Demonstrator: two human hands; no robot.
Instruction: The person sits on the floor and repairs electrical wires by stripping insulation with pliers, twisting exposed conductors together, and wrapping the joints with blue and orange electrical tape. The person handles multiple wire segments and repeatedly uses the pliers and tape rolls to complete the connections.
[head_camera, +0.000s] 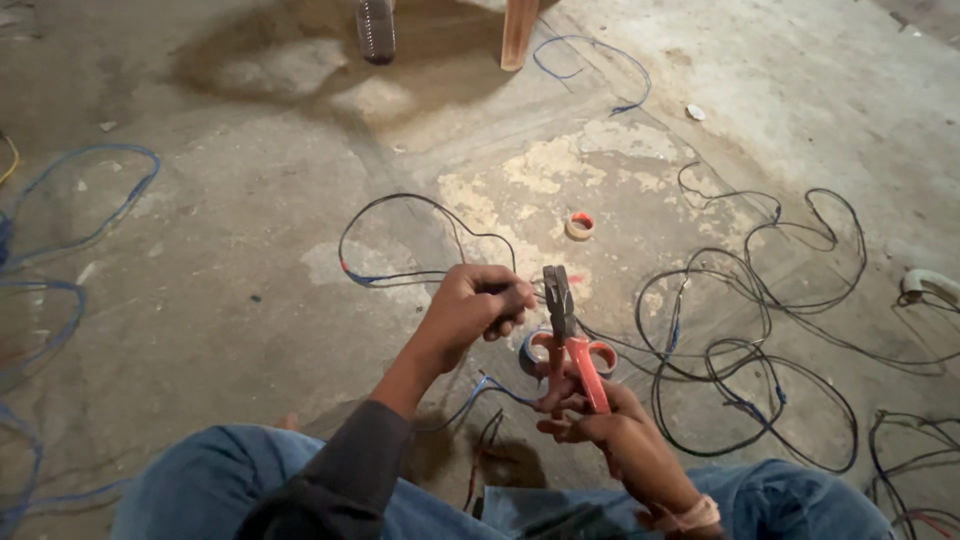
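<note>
A pair of orange-handled pliers (566, 330) is gripped by the right hand (585, 410), fingers wrapped round the handles and the dark jaws pointed up, just beside the left hand (475, 305). The left hand is closed into a fist around a thin dark wire (400, 205), which loops away over the concrete floor (250, 250). Two tape rolls (535, 352) are seen on the floor directly behind the pliers, and a smaller tape roll (580, 225) lies farther off. Tangled black wires (760, 300) are spread to the right, blue wires (90, 200) to the left.
</note>
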